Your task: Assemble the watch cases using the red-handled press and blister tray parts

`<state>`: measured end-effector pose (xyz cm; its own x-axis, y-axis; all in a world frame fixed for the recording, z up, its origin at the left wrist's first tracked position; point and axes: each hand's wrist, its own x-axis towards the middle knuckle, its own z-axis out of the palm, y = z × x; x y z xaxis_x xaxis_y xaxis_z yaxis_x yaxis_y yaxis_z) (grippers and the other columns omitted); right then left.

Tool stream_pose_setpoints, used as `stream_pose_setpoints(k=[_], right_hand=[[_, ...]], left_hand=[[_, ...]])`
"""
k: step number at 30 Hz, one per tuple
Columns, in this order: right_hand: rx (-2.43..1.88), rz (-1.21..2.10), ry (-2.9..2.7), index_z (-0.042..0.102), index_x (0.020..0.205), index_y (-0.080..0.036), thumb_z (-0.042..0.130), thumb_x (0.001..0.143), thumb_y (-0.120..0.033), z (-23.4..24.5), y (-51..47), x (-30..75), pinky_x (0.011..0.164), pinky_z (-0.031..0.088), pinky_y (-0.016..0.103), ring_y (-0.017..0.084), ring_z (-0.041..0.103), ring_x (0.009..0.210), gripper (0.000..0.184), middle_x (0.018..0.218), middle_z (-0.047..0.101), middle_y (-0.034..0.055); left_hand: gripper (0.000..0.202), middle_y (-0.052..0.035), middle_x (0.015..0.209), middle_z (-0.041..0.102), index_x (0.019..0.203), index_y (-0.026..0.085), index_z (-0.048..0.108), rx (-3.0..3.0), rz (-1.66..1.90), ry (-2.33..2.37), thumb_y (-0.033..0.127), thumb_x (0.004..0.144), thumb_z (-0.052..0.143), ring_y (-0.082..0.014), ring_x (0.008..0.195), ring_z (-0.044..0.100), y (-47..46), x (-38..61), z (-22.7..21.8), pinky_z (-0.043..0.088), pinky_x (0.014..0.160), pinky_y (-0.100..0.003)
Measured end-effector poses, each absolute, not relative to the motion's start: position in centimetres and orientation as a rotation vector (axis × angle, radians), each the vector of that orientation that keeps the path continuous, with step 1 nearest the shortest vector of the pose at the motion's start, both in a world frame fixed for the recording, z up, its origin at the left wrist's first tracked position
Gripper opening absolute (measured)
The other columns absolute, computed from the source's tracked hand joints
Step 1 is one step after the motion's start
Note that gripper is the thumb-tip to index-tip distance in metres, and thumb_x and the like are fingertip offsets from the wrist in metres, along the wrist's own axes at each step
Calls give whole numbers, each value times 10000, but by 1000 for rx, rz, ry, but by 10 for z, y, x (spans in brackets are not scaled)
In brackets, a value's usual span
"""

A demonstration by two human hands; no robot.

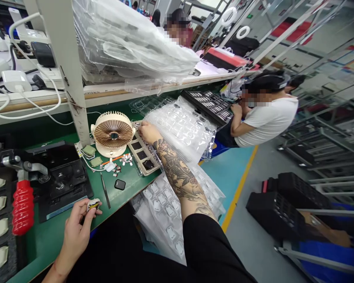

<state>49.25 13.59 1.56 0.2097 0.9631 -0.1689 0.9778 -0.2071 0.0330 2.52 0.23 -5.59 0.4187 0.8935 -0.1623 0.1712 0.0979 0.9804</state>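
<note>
Small rounded white-and-black device (93, 204), held in the curled fingers of the left hand (76, 230) above the edge of the green surface (132, 190). Right hand (149, 133), well apart, lay at the end of a beige tray with dark pockets (143, 154); its grip could not be told. Nearby: slim black tweezers (105, 191), cream ribbed desk fan (112, 133), clear plastic blister trays (179, 129).
</note>
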Motion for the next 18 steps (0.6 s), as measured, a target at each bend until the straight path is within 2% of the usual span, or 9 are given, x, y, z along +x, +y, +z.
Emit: stream_pose_setpoints(k=[2,6,11,14,18], right_hand=[[2331,-146,1898,798,1161,-118,457,1039,-200,14,134,493,1013,493,303,216,622,1176,371,1320,649,183],[2318,-107,1907,769,1269,-172,421,1055,-211,13,132,491,1025,503,314,224,610,1238,411,1393,610,155],[2269,-74,1891,778,1193,-99,393,1054,-200,15,136,488,1012,513,344,258,622,1238,422,1376,597,207],[2253,-75,1880,780,1205,-104,430,1023,-166,17,138,488,1039,513,348,256,621,1243,399,1397,593,211],[2266,-96,1884,792,1127,-91,472,993,-140,18,139,491,1067,497,337,259,611,1268,349,1356,621,214]], left_hand=[[371,-124,1249,813,1322,216,569,1391,720,1041,494,1094,658,-259,1008,823,2,26,-54,645,914,-397],[376,-133,1269,807,1337,214,562,1413,702,1041,491,1099,647,-265,1018,821,3,26,-53,642,941,-418],[362,-147,1297,796,1342,214,545,1434,677,1017,478,1110,629,-269,1043,817,5,24,-53,641,960,-431],[361,-152,1290,797,1335,208,545,1430,692,1014,474,1107,630,-276,1036,819,5,24,-52,647,943,-432],[349,-142,1295,796,1333,213,560,1440,692,1003,464,1104,639,-267,1037,817,5,23,-54,646,939,-416]])
